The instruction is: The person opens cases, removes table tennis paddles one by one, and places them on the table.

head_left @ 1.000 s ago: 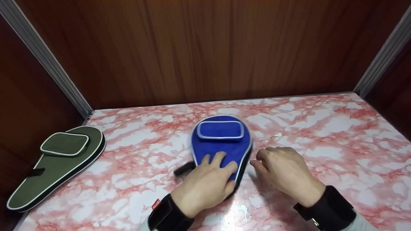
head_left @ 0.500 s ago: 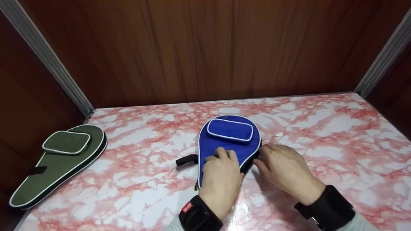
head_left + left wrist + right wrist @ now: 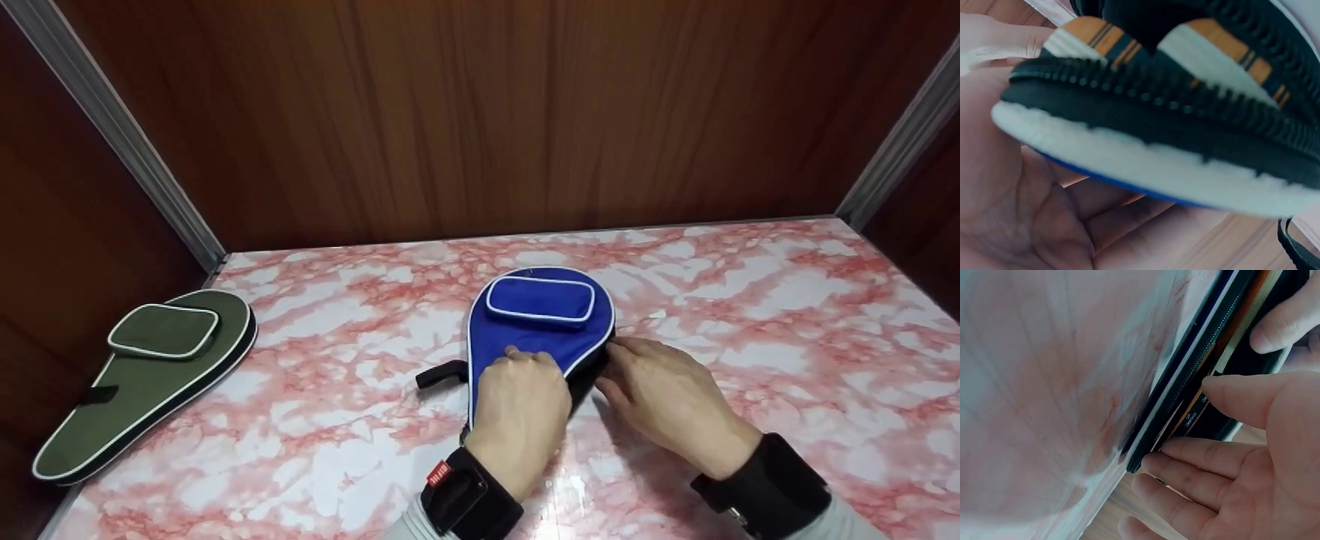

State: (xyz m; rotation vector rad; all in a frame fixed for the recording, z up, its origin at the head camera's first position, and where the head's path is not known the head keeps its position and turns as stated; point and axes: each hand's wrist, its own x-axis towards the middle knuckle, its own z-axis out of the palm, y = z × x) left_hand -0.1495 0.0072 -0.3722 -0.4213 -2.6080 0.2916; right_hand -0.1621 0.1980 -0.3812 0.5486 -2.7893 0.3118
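Observation:
A blue table tennis bat case (image 3: 541,337) with white piping and a raised pocket lies on the table, its black zip side open. My left hand (image 3: 525,397) grips its narrow end, fingers over the blue panel and thumb at the opening. Inside, the left wrist view shows the striped handles of two table tennis bats (image 3: 1207,59) behind the zip teeth. My right hand (image 3: 664,390) is at the case's right side. In the right wrist view its fairly straight fingertips (image 3: 1154,461) reach the opening's edge, with the thumb tip beside a bat's rim.
A green bat case (image 3: 157,382) of the same shape lies at the left, close to the side panel. A black strap (image 3: 441,373) sticks out left of the blue case. Dark wood panels (image 3: 525,127) enclose the pink marbled table (image 3: 345,420) at the back and sides.
My left hand has gone from spread fingers on the blue case to a grip on its narrow end. The case has shifted right, and my right hand now meets its side.

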